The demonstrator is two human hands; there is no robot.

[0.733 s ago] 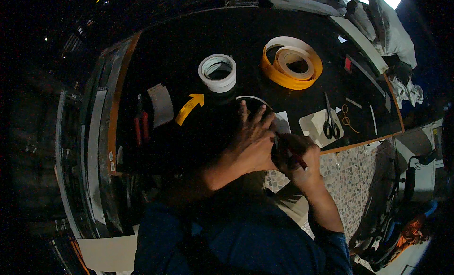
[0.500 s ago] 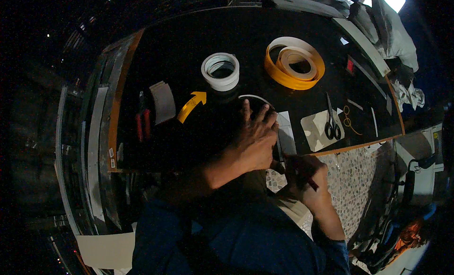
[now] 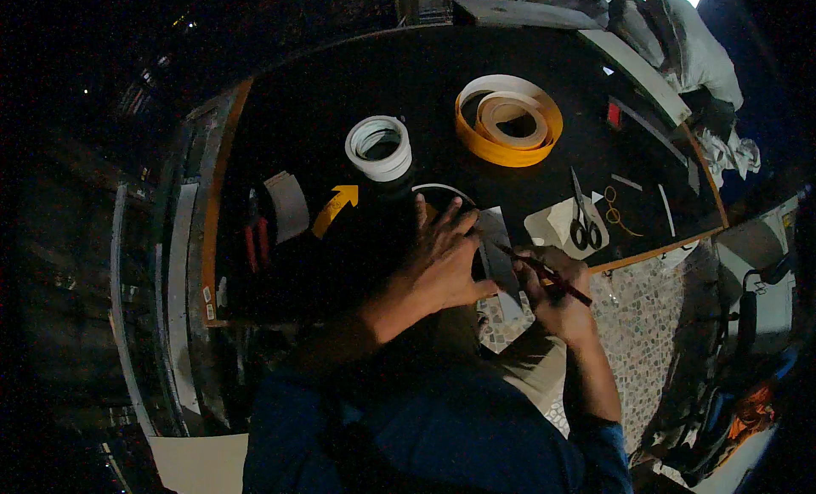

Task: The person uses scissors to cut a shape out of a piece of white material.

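My left hand [image 3: 446, 252] lies with fingers spread over a dark round-edged piece, whose pale curved rim [image 3: 442, 188] shows beyond the fingertips. Beside its thumb, a narrow light grey strip [image 3: 503, 277] sticks out over the near table edge. In my right hand [image 3: 559, 297] is a slim dark red pencil-like tool [image 3: 552, 278], pinched in a writing grip. Its tip points up and left, over the strip close to my left fingers; whether it touches cannot be made out.
On the dark table [image 3: 306, 95] are white tape rolls [image 3: 380, 167], a yellow coiled band [image 3: 510, 154], a yellow arrow [image 3: 337, 207], a grey curved piece [image 3: 287, 207] and red-handled pliers [image 3: 257, 239]. Black scissors [image 3: 585, 231] rest on a pale sheet [image 3: 548, 226]. Thin offcuts lie right.
My right hand has turned and risen slightly, bringing the red tool into plain sight with its tip over the strip. My left hand stays spread. The whole view has shifted a little.
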